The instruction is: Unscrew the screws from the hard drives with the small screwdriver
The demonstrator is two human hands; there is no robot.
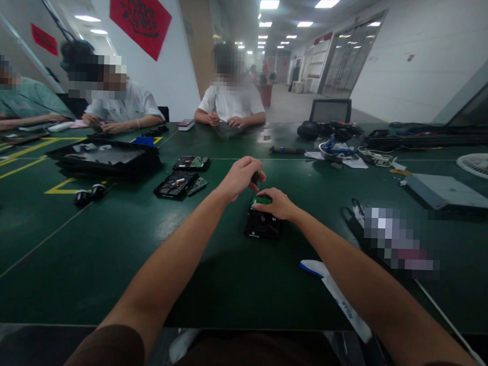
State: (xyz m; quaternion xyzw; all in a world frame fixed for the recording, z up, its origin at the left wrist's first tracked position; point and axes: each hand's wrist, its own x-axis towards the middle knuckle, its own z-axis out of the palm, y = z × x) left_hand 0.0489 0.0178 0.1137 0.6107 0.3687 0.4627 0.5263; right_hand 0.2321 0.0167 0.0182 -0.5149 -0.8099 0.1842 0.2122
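A black hard drive (262, 226) lies on the green table in front of me, a green circuit board (261, 202) on its far end. My right hand (278, 203) grips the drive there, thumb over the board and fingers along the far edge. Just above and to the left hovers my left hand (244, 177), its fingers curled toward the thumb. Whatever may be between those fingertips is too small or hidden to make out. Left of my hands lie two more hard drives, one (175, 184) nearer and one (191, 162) behind it, with a loose circuit board (197, 186) beside them.
A black tray (104, 157) stands at left, near small dark round objects (89, 194). At right are a grey metal box (452, 191), a bowl of blue items (336, 149), cables and a white-blue strip (340, 293). A screwdriver-like tool (287, 150) lies beyond. Several people sit across the table.
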